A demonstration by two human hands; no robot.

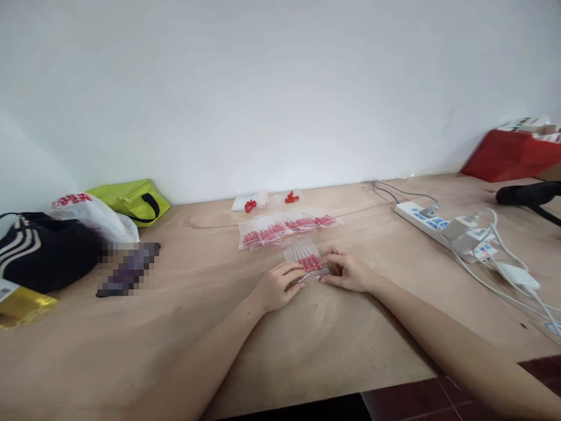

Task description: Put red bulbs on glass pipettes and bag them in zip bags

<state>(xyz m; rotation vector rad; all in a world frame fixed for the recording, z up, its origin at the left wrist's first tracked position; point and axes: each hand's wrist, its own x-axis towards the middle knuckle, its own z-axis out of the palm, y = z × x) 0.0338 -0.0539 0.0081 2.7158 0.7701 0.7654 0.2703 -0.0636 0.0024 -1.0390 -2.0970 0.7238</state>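
A small clear zip-lock bag [298, 250] lies on the wooden table [272, 351] between my hands. Several slim pieces with red ends sit inside it; their exact kind is too small to tell. My left hand [279, 286] pinches the near left corner by the zip strip. At the near right corner, the fingers of my right hand [346, 272] are bent and closed on the same edge. Just beyond is an overlapping row of filled zip-lock bags [274, 231] with similar red contents. Farther back, small red pieces [250, 206] and another red group [291, 197] rest on bags.
A white power strip [421, 221] with chargers and cables runs along the right. Behind it stands a red bag [512, 155]. To the left are a lime-green bag [131, 199], a white plastic bag [94, 216], a black bag [48, 251] and a blurred dark object [131, 269].
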